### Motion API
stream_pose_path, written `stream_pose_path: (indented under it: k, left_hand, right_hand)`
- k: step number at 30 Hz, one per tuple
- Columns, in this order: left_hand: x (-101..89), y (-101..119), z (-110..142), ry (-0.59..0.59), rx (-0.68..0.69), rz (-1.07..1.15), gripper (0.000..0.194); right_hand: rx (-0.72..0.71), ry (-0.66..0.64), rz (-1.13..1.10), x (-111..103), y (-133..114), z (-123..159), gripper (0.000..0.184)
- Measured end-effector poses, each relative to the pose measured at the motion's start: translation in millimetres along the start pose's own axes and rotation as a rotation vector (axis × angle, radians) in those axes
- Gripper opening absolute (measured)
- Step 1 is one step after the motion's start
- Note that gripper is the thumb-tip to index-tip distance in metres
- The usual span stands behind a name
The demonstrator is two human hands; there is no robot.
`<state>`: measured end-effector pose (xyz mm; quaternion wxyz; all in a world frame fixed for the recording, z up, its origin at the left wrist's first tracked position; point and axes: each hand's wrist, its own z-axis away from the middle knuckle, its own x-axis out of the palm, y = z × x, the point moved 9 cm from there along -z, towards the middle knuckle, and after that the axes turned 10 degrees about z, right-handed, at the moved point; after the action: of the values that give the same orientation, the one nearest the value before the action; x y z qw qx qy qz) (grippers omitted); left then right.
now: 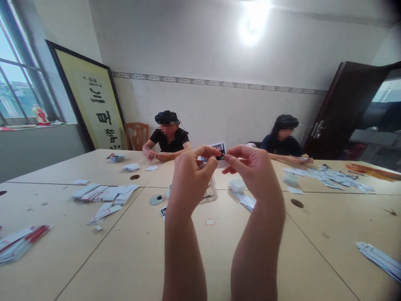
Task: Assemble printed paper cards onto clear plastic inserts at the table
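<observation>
At centre frame, our left hand (196,177) and right hand (252,169) pinch a card (222,147), fingertips nearly closed; uneven pulling could bend it.

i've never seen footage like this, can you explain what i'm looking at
There is no machine: these are a person's own bare hands, seen in one picture from a camera worn on their head, looking forward and down. The left hand and right hand are raised over a pale table, holding a small printed card between them. On the table lie a fanned stack of white cards at left and a loose heap of cards at far right. Two other people sit across the table, each with hands near small items.
</observation>
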<state>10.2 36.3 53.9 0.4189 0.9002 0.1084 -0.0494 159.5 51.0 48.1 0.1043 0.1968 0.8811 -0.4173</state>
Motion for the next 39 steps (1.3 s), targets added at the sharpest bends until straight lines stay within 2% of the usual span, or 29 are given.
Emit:
stream_pose_path:
  k: [7, 9, 14, 18, 30, 39]
  left_hand:
    - [-8.2, 2, 0, 0.072, 0.062, -0.030, 0.015]
    - [-5.3, 0, 0, 0.041, 0.047, -0.022, 0.014]
    - [4.4, -6, -1, -0.054, 0.029, -0.020, 0.028]
    - [5.9, -6, -2, -0.077, 0.041, -0.026, 0.025]
    - [6.4, -5, -3, -0.054, 0.036, -0.001, 0.017]
    - [2.6, -2, -2, 0.011, 0.048, 0.067, 0.016]
  right_hand:
    - [-0.008, -0.005, -0.003, 1, 1, 0, 0.016]
    - [-0.008, -0.010, -0.007, 1, 1, 0, 0.016]
    - [-0.027, -0.051, -0.011, 3, -2, 1, 0.017]
    - [-0.039, -0.075, -0.005, 4, -5, 3, 0.016]
    - [-0.042, -0.081, -0.019, 3, -5, 3, 0.018]
    - [-0.032, -0.062, -0.004, 1, 0, 3, 0.016]
